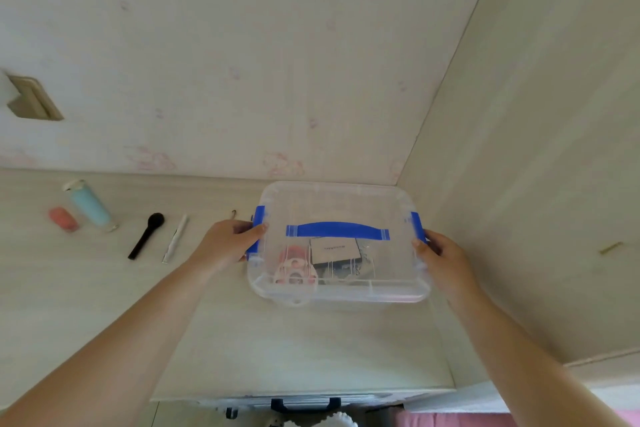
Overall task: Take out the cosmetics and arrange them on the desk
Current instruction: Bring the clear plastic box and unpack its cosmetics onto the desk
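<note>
- We see the clear box (pixel 341 246) with its lid on, sitting on the table (pixel 294 350) at the right, near the wall corner.
- Our left hand (pixel 230 241) grips the left blue latch (pixel 258 230); our right hand (pixel 441 262) grips the right blue latch (pixel 417 225).
- Inside the box lie a pink round item (pixel 294 270) and a white card (pixel 334 250).
- To the left on the table lie a tube (pixel 88 203), a pink sponge (pixel 64 218), a black brush (pixel 147 234) and a white stick (pixel 176 237).

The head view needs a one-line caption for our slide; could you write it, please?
Both hands, left hand and right hand, grip the blue side latches of a lidded clear box on the desk.
</note>
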Motion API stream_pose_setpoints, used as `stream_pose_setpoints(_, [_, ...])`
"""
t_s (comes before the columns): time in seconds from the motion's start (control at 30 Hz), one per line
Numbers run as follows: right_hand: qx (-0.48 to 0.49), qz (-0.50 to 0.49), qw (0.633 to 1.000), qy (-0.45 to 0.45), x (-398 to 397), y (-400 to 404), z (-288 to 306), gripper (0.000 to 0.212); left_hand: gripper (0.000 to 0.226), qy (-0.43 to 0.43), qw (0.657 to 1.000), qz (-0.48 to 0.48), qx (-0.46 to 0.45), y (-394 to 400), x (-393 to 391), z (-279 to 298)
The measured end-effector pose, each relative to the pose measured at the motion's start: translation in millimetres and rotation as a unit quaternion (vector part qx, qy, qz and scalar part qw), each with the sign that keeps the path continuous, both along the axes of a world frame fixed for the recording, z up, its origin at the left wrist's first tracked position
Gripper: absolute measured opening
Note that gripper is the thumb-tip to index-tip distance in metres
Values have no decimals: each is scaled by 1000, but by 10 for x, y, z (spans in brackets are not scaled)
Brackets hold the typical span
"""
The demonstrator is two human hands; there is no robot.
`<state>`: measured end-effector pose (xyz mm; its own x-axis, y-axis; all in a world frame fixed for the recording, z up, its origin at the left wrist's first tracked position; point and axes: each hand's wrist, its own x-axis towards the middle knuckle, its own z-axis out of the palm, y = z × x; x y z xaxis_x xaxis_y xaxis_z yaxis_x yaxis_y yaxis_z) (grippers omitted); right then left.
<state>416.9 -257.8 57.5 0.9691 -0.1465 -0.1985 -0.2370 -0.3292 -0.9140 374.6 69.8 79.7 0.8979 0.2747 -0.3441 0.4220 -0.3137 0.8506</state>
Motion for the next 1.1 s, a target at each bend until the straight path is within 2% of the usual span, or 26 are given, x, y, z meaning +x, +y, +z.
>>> stream_pose_setpoints(0.33, [-7,-13,1000,11,248,-14,-102,32,10,-19,1000,10,7,-10,235,-141])
stream_pose_setpoints(0.47, [-23,-26,999,9,309,46,-136,34,11,-45,997,38,45,14,288,-205])
stream_pose_setpoints(0.53, [-74,-19,997,-3,316,60,-111,33,16,-58,994,46,86,1,299,-229])
stream_pose_setpoints(0.63, [-199,18,979,-28,296,69,-37,32,28,-62,976,48,201,-52,302,-261])
stream_pose_setpoints(0.77, [-266,32,963,-37,306,81,-1,34,35,-60,958,29,279,-90,328,-263])
stream_pose_setpoints(1.0, [-340,51,938,-47,335,85,15,33,42,-58,946,3,319,-84,366,-265])
stream_pose_setpoints(1.1, [-369,44,927,-44,362,123,-4,35,41,-37,953,31,298,-86,386,-285])
